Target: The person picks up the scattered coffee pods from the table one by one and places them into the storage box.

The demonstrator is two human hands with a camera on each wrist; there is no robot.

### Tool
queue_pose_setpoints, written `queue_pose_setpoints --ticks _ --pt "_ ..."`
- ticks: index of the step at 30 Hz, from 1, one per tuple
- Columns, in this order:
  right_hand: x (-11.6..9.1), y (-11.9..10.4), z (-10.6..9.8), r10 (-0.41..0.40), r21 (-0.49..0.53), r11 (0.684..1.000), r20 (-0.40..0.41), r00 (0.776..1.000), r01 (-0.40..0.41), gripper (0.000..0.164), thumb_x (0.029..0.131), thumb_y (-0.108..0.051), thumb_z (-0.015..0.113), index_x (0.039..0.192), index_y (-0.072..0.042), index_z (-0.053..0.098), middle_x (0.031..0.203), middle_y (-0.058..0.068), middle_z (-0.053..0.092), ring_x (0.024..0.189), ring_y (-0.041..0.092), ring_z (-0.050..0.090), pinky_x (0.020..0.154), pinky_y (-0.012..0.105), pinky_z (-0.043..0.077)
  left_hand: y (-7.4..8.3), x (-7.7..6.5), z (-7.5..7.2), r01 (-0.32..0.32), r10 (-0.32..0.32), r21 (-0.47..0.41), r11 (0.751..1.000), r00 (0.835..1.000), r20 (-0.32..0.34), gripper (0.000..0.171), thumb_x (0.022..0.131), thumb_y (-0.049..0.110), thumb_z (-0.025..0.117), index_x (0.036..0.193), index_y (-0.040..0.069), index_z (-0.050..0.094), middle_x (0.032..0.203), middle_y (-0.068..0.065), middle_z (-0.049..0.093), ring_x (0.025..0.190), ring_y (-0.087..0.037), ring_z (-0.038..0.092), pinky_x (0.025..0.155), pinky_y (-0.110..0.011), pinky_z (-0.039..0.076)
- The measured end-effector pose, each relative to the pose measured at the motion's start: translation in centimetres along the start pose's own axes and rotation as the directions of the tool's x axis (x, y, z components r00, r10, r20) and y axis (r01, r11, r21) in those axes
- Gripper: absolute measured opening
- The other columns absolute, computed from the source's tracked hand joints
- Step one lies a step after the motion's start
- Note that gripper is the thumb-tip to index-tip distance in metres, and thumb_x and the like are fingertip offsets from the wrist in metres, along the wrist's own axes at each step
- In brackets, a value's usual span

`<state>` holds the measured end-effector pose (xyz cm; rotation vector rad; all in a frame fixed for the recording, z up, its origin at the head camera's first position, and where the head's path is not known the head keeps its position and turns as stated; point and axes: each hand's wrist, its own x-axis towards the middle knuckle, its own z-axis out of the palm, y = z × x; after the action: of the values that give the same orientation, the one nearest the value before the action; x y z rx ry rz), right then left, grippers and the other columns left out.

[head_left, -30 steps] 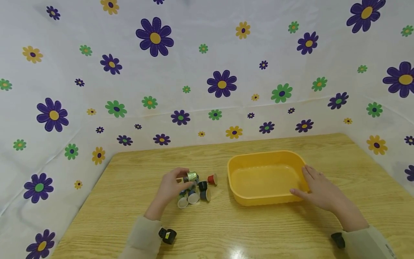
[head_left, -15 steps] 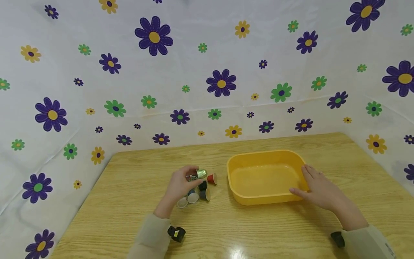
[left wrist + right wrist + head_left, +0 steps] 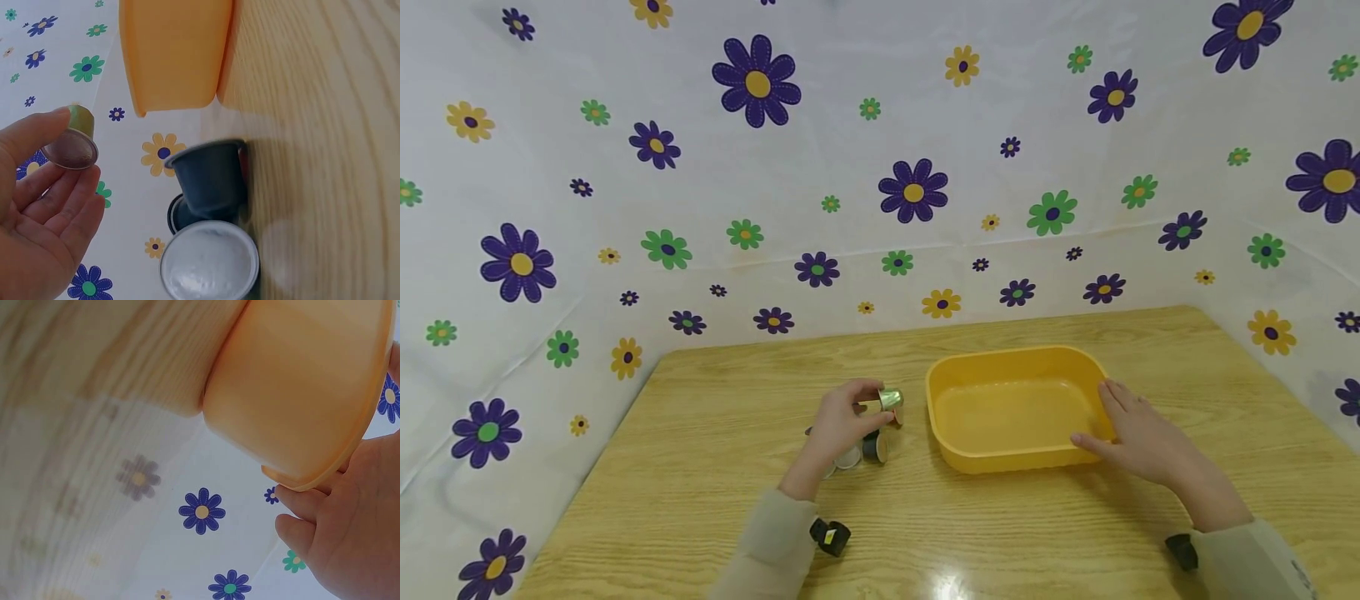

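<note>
My left hand (image 3: 842,425) pinches a green coffee capsule (image 3: 891,400) between thumb and fingers, raised above the table. In the left wrist view its silver lid (image 3: 70,150) faces the camera. Under and beside the hand lie other capsules, partly hidden: a red one (image 3: 897,416), a dark one (image 3: 876,448) and a white-lidded one (image 3: 848,457). To the right stands a yellow plastic basin (image 3: 951,458) with nothing in it. My right hand (image 3: 1150,442) rests on its right front corner, fingers extended over the right rim and thumb at the front rim.
The wooden table (image 3: 715,483) carries the capsules left of centre and the basin right of centre. A white sheet (image 3: 820,167) with printed flowers hangs behind the table and along both sides. Black wrist cameras sit at both sleeves.
My left hand has moved right with the green capsule, away from the pile and toward the basin, now overlapping the red capsule in view. The right hand and basin stay put.
</note>
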<state>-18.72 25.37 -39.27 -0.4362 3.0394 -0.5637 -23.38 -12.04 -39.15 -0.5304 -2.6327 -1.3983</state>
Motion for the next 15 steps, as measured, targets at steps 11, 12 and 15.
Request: queue_pose_setpoints --ticks 11,12,15 --pt "0.1 0.0 0.0 -0.005 -0.003 1.000 0.003 1.000 0.005 0.093 0.082 -0.055 0.050 0.132 0.016 0.019 0.136 0.034 0.015 0.122 0.049 0.017 0.096 0.059 0.016 0.8 0.4 1.4 -0.006 0.009 -0.073 0.997 0.999 0.038 0.039 0.076 0.008 0.069 0.112 -0.002 0.056 0.105 -0.014 0.059 0.098 -0.027 0.055 0.082 -0.041 0.046" --pt "0.1 0.0 0.0 -0.005 -0.001 1.000 0.003 1.000 0.005 0.093 0.082 -0.055 0.050 0.132 0.016 0.019 0.136 0.034 0.015 0.122 0.049 0.016 0.096 0.059 0.016 0.8 0.4 1.5 -0.012 0.015 -0.081 0.997 0.999 0.039 0.039 0.076 0.008 0.070 0.111 -0.002 0.056 0.105 -0.015 0.059 0.098 -0.028 0.055 0.082 -0.041 0.046" --pt "0.1 0.1 0.0 -0.005 0.005 1.000 0.004 1.000 0.005 0.093 0.082 -0.055 0.050 0.132 0.017 0.019 0.136 0.034 0.015 0.122 0.049 0.016 0.096 0.059 0.016 0.8 0.5 1.9 -0.018 0.023 -0.106 0.994 0.999 0.043 0.039 0.076 0.008 0.070 0.111 -0.001 0.056 0.105 -0.015 0.058 0.098 -0.030 0.055 0.080 -0.041 0.047"
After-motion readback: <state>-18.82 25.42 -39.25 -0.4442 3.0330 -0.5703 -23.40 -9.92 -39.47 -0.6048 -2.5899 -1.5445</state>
